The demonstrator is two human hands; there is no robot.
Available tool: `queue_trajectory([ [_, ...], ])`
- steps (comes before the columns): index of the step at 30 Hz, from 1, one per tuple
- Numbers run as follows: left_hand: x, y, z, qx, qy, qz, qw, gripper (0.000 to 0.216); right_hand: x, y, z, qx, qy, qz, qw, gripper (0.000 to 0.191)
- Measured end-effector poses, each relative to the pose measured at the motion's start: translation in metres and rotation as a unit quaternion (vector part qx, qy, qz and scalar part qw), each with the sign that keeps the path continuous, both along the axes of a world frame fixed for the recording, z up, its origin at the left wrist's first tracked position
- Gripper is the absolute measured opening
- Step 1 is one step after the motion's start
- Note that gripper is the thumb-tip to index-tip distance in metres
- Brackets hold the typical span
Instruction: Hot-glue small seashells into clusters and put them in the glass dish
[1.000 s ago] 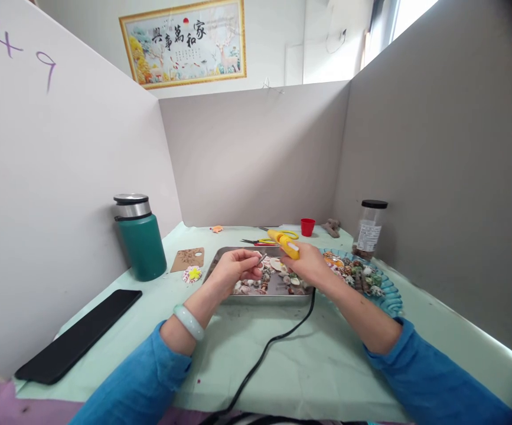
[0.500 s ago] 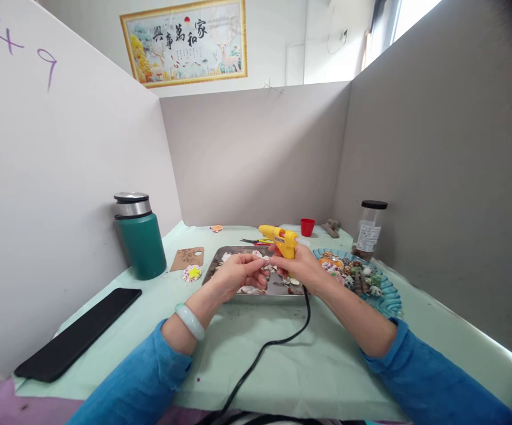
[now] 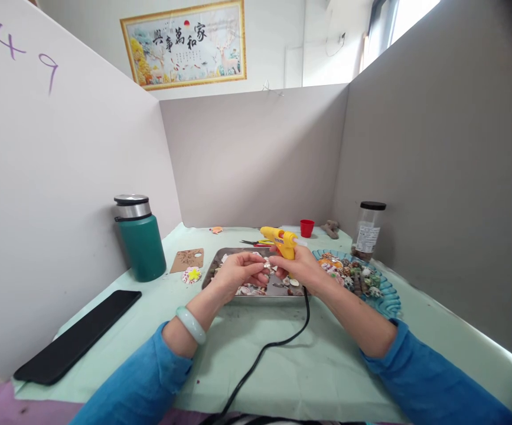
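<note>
My right hand grips a yellow glue gun upright above a steel tray that holds several small shells. Its black cord runs down the table toward me. My left hand pinches a small shell piece between thumb and fingers. The fingertips of both hands meet over the tray, just below the glue gun.
A blue glass dish of shells sits right of the tray, a clear jar behind it. A green flask, a brown card and a black phone lie left. Scissors and a red cup stand at the back.
My right hand swung the glue gun from a flat, tilted pose to upright and drew toward my left hand. The hands now touch over the tray.
</note>
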State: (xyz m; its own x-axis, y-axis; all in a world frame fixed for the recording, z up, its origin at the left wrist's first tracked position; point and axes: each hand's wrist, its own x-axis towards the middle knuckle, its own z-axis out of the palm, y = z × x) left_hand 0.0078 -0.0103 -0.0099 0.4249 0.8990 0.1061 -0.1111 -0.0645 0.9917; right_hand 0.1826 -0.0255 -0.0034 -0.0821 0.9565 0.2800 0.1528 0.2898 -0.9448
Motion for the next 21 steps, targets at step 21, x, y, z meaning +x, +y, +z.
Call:
queue_trajectory([
  [21, 0.007, 0.002, -0.005, 0.107, 0.057, 0.102, 0.987, 0.014, -0.006, 0.002, 0.000, 0.034, 0.000, -0.037, 0.999, 0.029],
])
